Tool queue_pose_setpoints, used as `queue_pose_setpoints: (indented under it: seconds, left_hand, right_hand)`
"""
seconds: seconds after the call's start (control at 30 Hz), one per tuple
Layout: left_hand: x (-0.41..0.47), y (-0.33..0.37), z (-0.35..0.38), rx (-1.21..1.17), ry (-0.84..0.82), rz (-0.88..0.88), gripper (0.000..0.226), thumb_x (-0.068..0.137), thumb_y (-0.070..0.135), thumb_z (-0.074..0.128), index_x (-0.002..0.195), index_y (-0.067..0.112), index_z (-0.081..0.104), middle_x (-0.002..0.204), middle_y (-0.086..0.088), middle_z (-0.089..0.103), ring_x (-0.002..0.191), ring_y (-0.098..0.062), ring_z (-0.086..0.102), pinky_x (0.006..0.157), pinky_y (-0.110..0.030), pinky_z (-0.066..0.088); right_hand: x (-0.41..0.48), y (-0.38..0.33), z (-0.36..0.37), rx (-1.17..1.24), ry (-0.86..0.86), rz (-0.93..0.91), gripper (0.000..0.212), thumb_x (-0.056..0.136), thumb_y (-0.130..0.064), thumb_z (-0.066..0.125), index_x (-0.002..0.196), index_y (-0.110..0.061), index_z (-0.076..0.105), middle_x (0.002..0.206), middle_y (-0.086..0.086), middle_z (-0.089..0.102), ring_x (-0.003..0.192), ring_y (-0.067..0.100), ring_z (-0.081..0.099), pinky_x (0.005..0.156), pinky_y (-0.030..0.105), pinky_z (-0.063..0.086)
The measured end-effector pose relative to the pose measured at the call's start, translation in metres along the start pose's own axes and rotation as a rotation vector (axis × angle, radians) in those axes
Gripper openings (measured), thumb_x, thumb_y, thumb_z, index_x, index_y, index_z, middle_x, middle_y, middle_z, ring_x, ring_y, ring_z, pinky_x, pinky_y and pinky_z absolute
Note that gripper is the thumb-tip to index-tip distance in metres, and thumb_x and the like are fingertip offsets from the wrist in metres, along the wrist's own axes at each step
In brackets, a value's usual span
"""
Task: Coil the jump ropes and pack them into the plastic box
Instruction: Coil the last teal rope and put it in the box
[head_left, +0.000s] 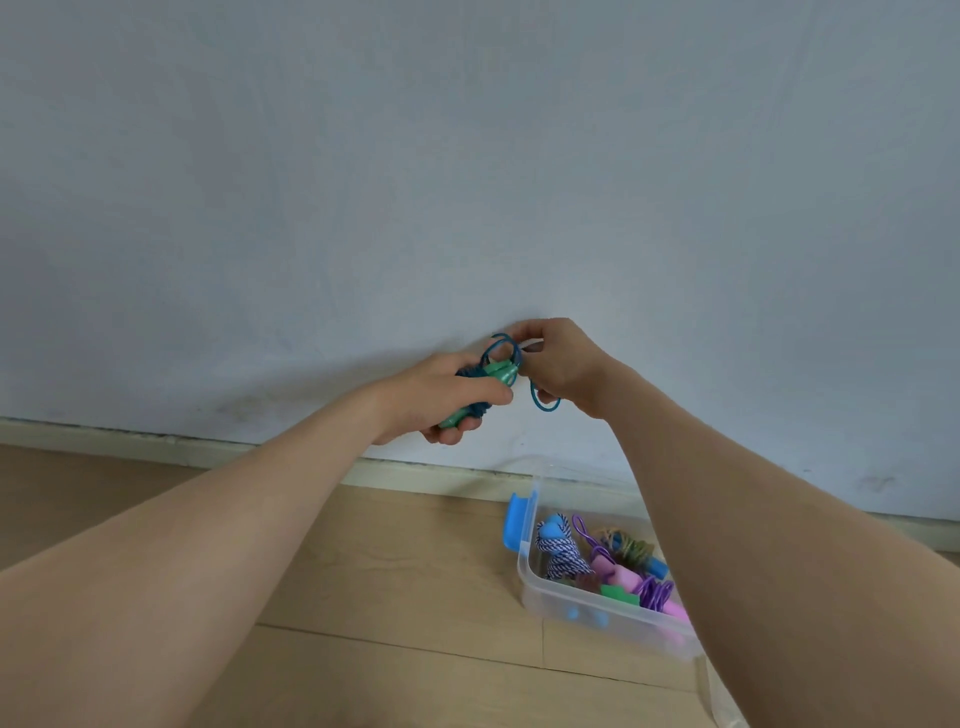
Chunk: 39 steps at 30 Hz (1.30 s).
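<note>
My left hand (441, 397) grips the green handles of a jump rope (498, 370) with its blue cord wound around them, held up in front of the wall. My right hand (558, 364) pinches a loop of that blue cord just right of the handles; another loop hangs below it. On the floor below stands the clear plastic box (571, 608) with a blue latch, holding several coiled ropes: a blue-and-white one (561, 553), a purple one with pink handles (649, 590) and a greenish one. My right forearm hides the box's right part.
A pale blue wall (467, 182) fills most of the view, with a cream skirting board (208, 449) along its foot. Light wooden floor (389, 597) spreads left of the box. A transparent edge, perhaps the lid, shows at the bottom right (722, 701).
</note>
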<state>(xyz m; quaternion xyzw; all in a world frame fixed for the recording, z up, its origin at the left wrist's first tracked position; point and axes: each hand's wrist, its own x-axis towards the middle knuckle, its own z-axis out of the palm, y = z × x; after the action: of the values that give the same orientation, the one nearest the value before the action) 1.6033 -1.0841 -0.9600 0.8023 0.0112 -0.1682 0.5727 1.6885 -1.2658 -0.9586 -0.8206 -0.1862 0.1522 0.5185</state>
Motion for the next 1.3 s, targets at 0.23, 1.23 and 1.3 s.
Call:
queue_pose_setpoints:
  seconds: [0.23, 1.23, 1.3]
  left_hand:
    - [-0.002, -0.003, -0.003, 0.033, 0.103, 0.016, 0.025, 0.09, 0.034, 0.075, 0.109, 0.018, 0.071, 0.089, -0.008, 0.076, 0.049, -0.02, 0.045, 0.049, -0.027, 0.032]
    - [0.011, -0.015, -0.008, 0.603, 0.126, 0.102, 0.021, 0.099, 0.038, 0.038, 0.118, 0.033, 0.044, 0.104, 0.002, 0.068, 0.099, -0.027, 0.064, 0.094, -0.051, 0.053]
    - [0.008, -0.014, -0.005, 0.627, 0.067, 0.116, 0.035, 0.096, 0.035, 0.047, 0.13, 0.032, 0.046, 0.104, 0.001, 0.065, 0.097, -0.023, 0.062, 0.092, -0.045, 0.053]
  right_hand:
    - [0.002, -0.004, -0.006, -0.08, 0.014, 0.057, 0.013, 0.094, -0.021, 0.077, 0.097, -0.009, 0.08, 0.069, 0.001, 0.069, 0.066, 0.022, 0.044, 0.048, 0.024, 0.035]
    - [-0.006, -0.07, 0.007, -0.507, -0.317, 0.147, 0.02, 0.084, -0.012, 0.07, 0.085, 0.006, 0.077, 0.07, 0.01, 0.066, 0.063, 0.021, 0.05, 0.059, 0.031, 0.043]
    - [-0.006, -0.067, 0.002, -0.364, -0.262, 0.176, 0.014, 0.084, -0.007, 0.069, 0.082, 0.006, 0.074, 0.071, 0.012, 0.065, 0.06, 0.022, 0.052, 0.055, 0.029, 0.042]
